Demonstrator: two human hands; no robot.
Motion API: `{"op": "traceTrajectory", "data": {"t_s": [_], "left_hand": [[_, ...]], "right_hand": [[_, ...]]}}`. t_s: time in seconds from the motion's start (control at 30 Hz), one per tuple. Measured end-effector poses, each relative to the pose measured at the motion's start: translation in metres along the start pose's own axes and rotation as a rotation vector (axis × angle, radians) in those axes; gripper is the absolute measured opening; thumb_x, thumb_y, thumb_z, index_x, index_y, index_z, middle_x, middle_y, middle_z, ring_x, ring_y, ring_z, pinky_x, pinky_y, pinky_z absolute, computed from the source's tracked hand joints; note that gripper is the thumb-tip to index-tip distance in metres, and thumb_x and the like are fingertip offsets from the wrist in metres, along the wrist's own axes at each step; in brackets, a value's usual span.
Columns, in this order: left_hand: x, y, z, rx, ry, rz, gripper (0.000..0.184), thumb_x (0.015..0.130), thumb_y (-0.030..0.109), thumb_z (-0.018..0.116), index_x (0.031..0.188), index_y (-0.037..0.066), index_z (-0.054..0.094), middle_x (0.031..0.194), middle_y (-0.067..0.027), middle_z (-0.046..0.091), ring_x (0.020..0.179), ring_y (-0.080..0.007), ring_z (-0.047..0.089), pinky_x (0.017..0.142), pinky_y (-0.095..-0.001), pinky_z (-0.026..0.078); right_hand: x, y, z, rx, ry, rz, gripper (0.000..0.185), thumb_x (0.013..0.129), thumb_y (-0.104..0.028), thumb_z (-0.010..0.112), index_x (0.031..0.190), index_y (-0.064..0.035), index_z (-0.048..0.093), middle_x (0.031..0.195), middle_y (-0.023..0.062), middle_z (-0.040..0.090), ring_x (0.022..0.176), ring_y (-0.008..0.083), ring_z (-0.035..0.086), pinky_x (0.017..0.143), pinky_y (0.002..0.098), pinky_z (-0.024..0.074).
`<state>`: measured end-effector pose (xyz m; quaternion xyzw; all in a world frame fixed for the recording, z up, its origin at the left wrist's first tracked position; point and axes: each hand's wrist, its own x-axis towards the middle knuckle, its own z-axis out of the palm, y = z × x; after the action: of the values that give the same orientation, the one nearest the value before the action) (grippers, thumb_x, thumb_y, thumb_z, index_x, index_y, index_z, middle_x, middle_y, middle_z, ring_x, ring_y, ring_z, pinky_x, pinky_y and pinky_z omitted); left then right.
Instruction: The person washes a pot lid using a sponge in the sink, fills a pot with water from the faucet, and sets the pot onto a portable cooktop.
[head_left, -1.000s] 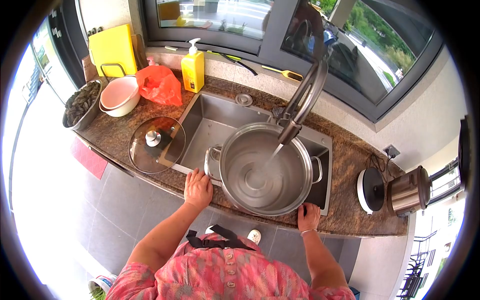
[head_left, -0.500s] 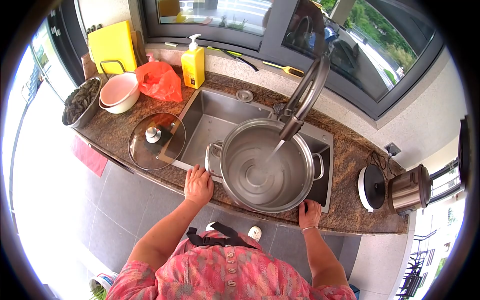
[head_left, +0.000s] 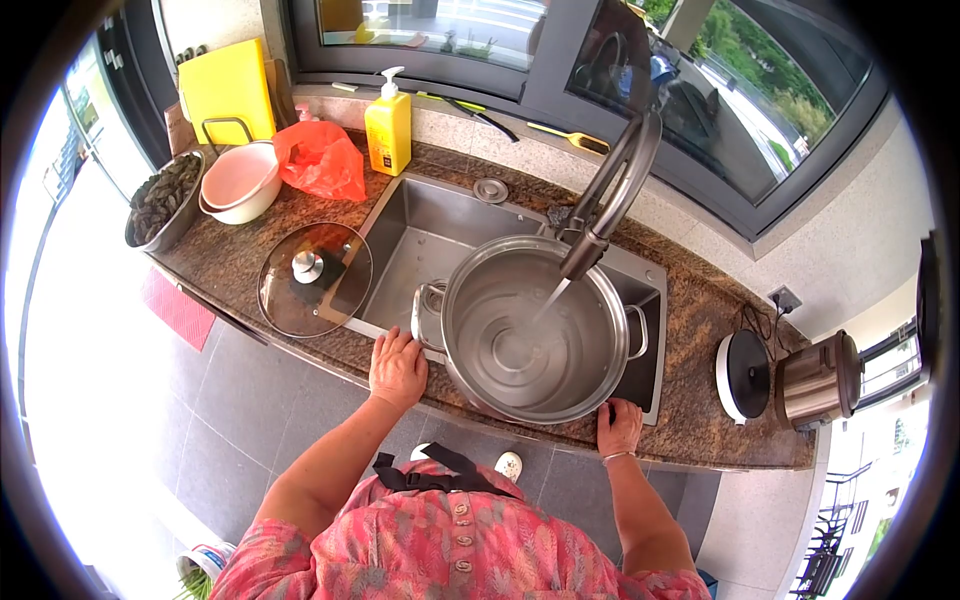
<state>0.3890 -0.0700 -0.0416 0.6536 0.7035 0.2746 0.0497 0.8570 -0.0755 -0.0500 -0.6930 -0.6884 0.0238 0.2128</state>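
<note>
A large steel pot (head_left: 500, 375) stands over the sink (head_left: 405, 265), and water runs into it from the faucet (head_left: 590, 245). My left hand (head_left: 399, 368) lies on the counter edge just left of the pot, near its left handle, with the fingers laid out on the sink rim. At the pot's lower right, my right hand (head_left: 620, 428) rests on the counter edge. Its fingers are partly hidden, with something small and dark beside them. A glass lid (head_left: 308, 266) with a steel knob lies left of the pot, overlapping the sink's edge.
On the back left are a yellow soap bottle (head_left: 388, 125), a red plastic bag (head_left: 322, 160), stacked bowls (head_left: 240, 183), a basin of dark items (head_left: 165, 205) and a yellow board (head_left: 227, 95). At right stand a hotplate (head_left: 745, 378) and a cooker (head_left: 820, 380).
The view has shifted slightly, so the counter things sit a little higher in the frame. Both hands stay at the counter edge, and the water keeps running into the pot.
</note>
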Motion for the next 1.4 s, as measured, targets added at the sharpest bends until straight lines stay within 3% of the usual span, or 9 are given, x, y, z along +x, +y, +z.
{"op": "traceTrajectory", "data": {"t_s": [0.83,1.4], "left_hand": [[0.0003,-0.0001,0.0001,-0.001,-0.012,-0.009,0.028,0.097,0.020,0.061,0.119,0.007,0.072,0.134,-0.0136,0.066,0.142,-0.0380,0.050,0.122,-0.0559,0.032],[0.0001,-0.0017,0.0029,0.003,-0.005,-0.007,0.027,0.097,0.021,0.061,0.118,0.007,0.072,0.134,-0.0134,0.066,0.142,-0.0379,0.050,0.122,-0.0557,0.032]], "right_hand": [[-0.0006,0.0026,0.0038,-0.010,0.063,-0.057,0.022,0.094,-0.027,0.068,0.105,-0.0081,0.071,0.107,0.0141,0.071,0.108,0.0371,0.064,0.107,0.0528,0.0434],[0.0005,-0.0025,-0.0013,0.018,0.019,-0.006,0.024,0.095,-0.029,0.067,0.105,-0.0077,0.072,0.108,0.0150,0.072,0.110,0.0376,0.064,0.110,0.0539,0.0418]]}}
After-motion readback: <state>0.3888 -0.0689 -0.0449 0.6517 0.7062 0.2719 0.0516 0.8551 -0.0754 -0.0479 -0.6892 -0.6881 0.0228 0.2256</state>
